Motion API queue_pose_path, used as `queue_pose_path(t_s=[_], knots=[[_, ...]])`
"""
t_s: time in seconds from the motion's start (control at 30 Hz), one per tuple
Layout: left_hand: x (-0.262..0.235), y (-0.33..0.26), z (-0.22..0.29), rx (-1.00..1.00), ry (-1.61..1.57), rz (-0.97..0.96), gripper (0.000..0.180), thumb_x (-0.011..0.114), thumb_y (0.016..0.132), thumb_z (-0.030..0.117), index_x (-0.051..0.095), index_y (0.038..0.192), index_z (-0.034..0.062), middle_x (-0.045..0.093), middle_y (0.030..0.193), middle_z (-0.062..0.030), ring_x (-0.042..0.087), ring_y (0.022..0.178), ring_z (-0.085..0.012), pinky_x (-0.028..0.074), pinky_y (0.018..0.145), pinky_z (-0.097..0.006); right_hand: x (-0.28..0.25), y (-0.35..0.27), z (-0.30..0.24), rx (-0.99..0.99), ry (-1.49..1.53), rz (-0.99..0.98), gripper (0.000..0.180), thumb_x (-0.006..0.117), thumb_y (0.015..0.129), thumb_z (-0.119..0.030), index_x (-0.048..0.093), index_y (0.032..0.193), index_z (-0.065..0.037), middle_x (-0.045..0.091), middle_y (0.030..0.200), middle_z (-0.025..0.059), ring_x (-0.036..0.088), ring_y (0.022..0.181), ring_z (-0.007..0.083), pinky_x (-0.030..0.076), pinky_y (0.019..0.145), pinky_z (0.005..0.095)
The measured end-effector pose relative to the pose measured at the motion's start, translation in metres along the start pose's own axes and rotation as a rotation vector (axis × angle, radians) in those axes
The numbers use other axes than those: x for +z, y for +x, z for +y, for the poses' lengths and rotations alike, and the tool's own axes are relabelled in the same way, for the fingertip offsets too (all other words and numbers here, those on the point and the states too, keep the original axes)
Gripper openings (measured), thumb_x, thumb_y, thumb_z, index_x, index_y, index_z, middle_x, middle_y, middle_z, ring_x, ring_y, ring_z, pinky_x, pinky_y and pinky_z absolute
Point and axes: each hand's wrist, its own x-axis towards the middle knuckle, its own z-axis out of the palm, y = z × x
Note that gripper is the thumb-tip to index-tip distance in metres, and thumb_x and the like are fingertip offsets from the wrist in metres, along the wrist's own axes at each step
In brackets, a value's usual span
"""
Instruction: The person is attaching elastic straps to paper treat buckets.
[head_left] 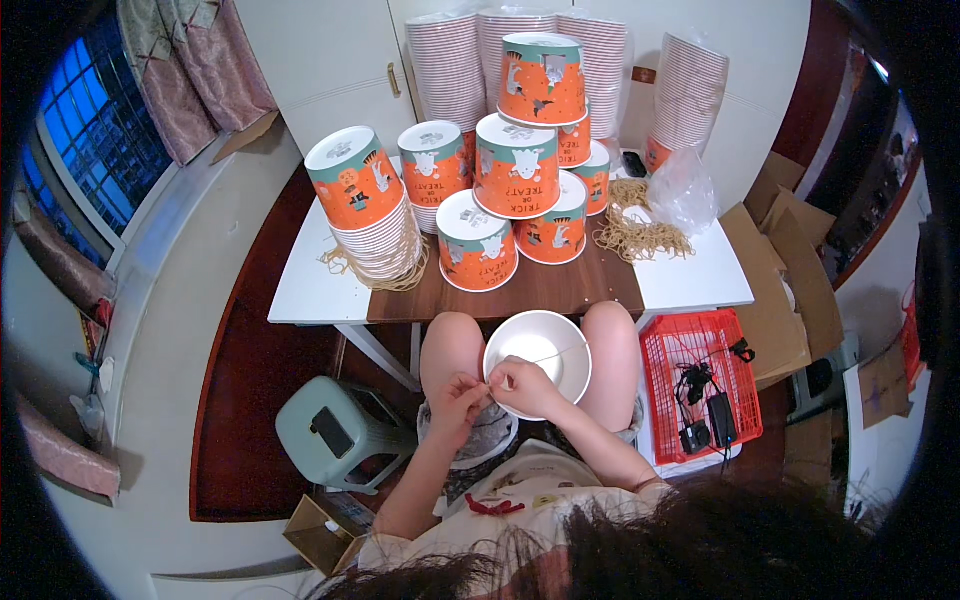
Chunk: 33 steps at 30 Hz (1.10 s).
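A white-lined paper bucket (568,374) sits between my knees, its open mouth facing up. A thin tan cord (556,355) runs across the opening from its right rim. At the bucket's left rim, my left hand (457,408) is closed in a pinch on a bit of the cord. My right hand (528,388) reaches over the near side of the mouth, fingers pinched at the same spot and almost touching the left fingertips. The exact bit of cord between the fingers is tiny and partly hidden.
Orange and green printed buckets (478,245) stand upside down in a pile on the table (700,285). Tan cords (640,225) lie at right by a clear plastic bag (684,190). A stool (330,430) stands left; a red basket (665,400) with black cables, right.
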Motion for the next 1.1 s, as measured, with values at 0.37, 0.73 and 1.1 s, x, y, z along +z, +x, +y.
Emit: queue_pose_path(t_s=[0.37, 0.73, 1.1], knots=[[-0.003, 0.0, 0.006, -0.147, -0.236, -0.037, 0.011, 0.058, 0.079, 0.003, 0.05, 0.078, 0.0104, 0.058, 0.075, -0.0019, 0.053, 0.061, -0.0099, 0.049, 0.065, -0.023, 0.004, -0.007, 0.0, -0.185, 0.028, 0.177, 0.015, 0.066, 0.066, -0.013, 0.058, 0.076, -0.005, 0.055, 0.069, 0.0078, 0.053, 0.058, 0.0204, 0.044, 0.054, 0.0301], [0.005, -0.003, 0.006, 0.161, 0.179, -0.006, 0.012, 0.056, 0.08, 0.001, 0.045, 0.081, 0.0071, 0.057, 0.081, -0.0046, 0.054, 0.07, -0.0093, 0.046, 0.063, -0.021, 0.006, -0.007, 0.001, -0.117, -0.035, 0.133, 0.011, 0.065, 0.067, -0.014, 0.058, 0.072, -0.008, 0.057, 0.073, 0.0058, 0.056, 0.068, 0.0227, 0.042, 0.062, 0.032], [0.007, -0.005, 0.013, 0.158, 0.196, -0.02, 0.012, 0.055, 0.08, -0.002, 0.046, 0.081, 0.0052, 0.057, 0.081, -0.005, 0.055, 0.072, -0.0089, 0.047, 0.066, -0.021, -0.007, -0.014, -0.009, -0.091, 0.024, 0.157, 0.016, 0.066, 0.066, -0.014, 0.057, 0.078, -0.009, 0.054, 0.075, 0.0087, 0.055, 0.074, 0.0258, 0.041, 0.065, 0.0341]])
